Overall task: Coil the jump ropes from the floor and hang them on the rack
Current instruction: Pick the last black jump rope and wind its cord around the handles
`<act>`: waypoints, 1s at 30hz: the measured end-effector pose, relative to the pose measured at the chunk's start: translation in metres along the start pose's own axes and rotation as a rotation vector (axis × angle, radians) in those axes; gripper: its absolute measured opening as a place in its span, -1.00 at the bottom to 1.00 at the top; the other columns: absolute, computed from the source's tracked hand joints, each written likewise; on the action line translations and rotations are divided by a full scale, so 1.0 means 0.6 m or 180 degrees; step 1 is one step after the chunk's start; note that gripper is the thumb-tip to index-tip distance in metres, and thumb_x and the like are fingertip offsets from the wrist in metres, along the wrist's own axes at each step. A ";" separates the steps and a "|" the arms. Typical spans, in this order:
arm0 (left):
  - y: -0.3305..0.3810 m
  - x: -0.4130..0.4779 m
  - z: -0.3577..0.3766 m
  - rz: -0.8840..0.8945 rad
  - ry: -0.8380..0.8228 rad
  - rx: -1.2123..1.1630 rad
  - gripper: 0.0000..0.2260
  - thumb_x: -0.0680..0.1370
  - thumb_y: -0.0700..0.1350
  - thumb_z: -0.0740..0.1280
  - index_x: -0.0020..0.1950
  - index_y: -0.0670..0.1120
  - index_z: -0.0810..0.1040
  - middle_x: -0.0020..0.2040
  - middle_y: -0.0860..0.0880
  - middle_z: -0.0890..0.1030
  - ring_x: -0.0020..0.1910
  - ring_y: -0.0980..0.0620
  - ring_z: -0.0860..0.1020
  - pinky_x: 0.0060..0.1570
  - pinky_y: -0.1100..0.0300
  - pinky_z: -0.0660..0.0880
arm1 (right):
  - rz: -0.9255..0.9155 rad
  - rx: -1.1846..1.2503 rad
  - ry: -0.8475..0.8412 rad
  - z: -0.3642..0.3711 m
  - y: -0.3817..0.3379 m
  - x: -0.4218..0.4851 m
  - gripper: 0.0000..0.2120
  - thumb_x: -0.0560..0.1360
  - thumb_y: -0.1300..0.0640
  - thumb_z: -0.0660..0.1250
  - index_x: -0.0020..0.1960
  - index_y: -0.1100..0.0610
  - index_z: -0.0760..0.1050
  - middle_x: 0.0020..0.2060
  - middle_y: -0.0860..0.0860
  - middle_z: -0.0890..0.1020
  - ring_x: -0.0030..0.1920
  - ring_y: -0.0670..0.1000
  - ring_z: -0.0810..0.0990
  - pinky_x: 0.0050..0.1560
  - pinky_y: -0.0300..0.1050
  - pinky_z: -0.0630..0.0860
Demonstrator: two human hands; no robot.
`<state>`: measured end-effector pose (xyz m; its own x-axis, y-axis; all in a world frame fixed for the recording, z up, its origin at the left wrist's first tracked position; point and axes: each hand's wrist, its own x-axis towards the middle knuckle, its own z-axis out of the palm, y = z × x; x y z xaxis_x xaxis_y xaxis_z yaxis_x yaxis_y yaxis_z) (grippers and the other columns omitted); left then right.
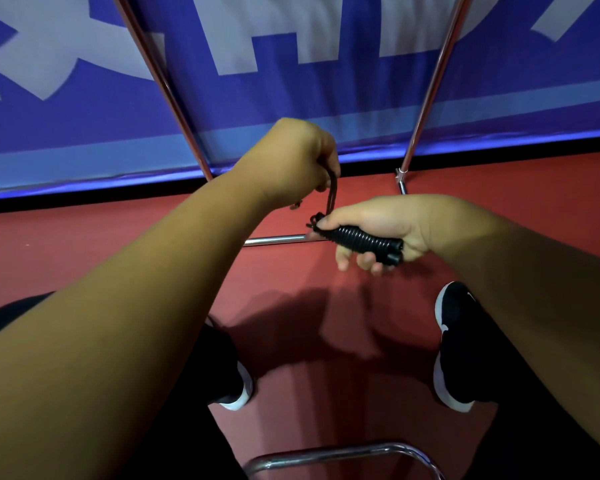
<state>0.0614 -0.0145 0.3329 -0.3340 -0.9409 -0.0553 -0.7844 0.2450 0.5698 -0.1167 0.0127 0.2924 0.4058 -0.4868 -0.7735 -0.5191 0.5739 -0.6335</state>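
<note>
Gripping coiled black jump rope (361,239) in right hand (381,223); left hand (291,161) pinches loose cord end above it, w/ rack legs (426,95) behind. Risk: coil unwinds if tension slackens.

Black shoes (463,344) stand on red floor (84,244) beside blue banner (326,98).

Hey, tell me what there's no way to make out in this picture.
Head view only.
Rack: top cut off by the upper edge; hooks and anything hung there unseen.
Rope: mostly hidden inside the left hand; how far it is coiled is unclear.
Handles: partly covered by the right hand.
Banner: lettering blurred and cropped, unreadable.
</note>
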 end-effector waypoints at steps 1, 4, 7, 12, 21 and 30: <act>0.001 -0.002 -0.001 0.0074 0.0052 0.0011 -0.79 0.49 -0.35 0.44 -0.09 -0.03 0.72 -0.21 0.01 0.72 -0.37 0.22 0.66 -0.21 0.25 0.63 | 0.0013 0.0000 0.0154 -0.001 0.000 0.005 -0.69 0.68 -0.18 0.29 0.06 0.02 0.66 -0.32 0.07 0.67 -0.51 -0.05 0.45 -0.49 -0.23 0.46; 0.005 -0.005 -0.006 0.0145 0.0033 -0.0023 -0.85 0.50 -0.30 0.48 -0.07 -0.05 0.74 -0.26 0.08 0.72 -0.34 0.25 0.68 -0.14 0.26 0.63 | -0.0132 0.0223 0.0574 -0.008 0.007 0.023 -0.69 0.66 -0.16 0.33 0.25 0.04 0.60 -0.24 0.07 0.65 -0.52 -0.06 0.45 -0.52 -0.23 0.43; 0.009 -0.003 -0.007 0.0093 -0.0129 -0.0110 -0.89 0.51 -0.19 0.54 -0.01 0.00 0.77 -0.32 0.14 0.69 -0.41 0.24 0.63 -0.24 0.38 0.57 | -0.0369 0.0744 0.0891 -0.021 0.010 0.039 -0.75 0.68 -0.11 0.35 0.21 0.04 0.51 -0.21 0.07 0.55 -0.51 -0.07 0.41 -0.47 -0.22 0.42; 0.003 0.001 -0.007 -0.0204 -0.0293 -0.0426 -0.94 0.57 -0.09 0.49 -0.05 0.02 0.77 -0.22 -0.01 0.72 -0.36 0.19 0.55 -0.25 0.28 0.52 | -0.0617 0.0992 0.1075 -0.033 0.013 0.046 -0.85 0.63 0.06 0.42 0.15 0.01 0.49 -0.24 0.04 0.48 -0.48 -0.05 0.40 -0.41 -0.18 0.41; -0.002 -0.010 -0.012 -0.0978 -0.0879 -0.0621 -0.82 0.51 -0.18 0.57 0.00 -0.19 0.63 -0.20 -0.22 0.73 -0.35 -0.02 0.72 -0.43 0.23 0.58 | -0.0866 0.1199 0.1033 -0.024 -0.006 0.032 -0.51 0.51 -0.45 0.35 0.04 -0.02 0.53 -0.32 0.01 0.53 -0.47 0.02 0.42 -0.41 -0.12 0.42; -0.020 -0.016 0.019 -0.1240 -0.1035 -0.1320 -0.66 0.75 0.00 0.20 -0.04 -0.20 0.58 -0.08 -0.17 0.66 -0.36 -0.01 0.62 -0.29 0.10 0.63 | -0.1328 0.1168 0.1502 -0.013 -0.014 0.027 -0.68 0.68 -0.26 0.25 0.06 -0.01 0.51 -0.30 0.06 0.50 -0.50 0.04 0.38 -0.40 -0.12 0.37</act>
<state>0.0682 -0.0056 0.3170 -0.2582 -0.8080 -0.5297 -0.6351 -0.2713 0.7233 -0.1115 -0.0052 0.2856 0.1043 -0.8978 -0.4279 -0.0727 0.4222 -0.9036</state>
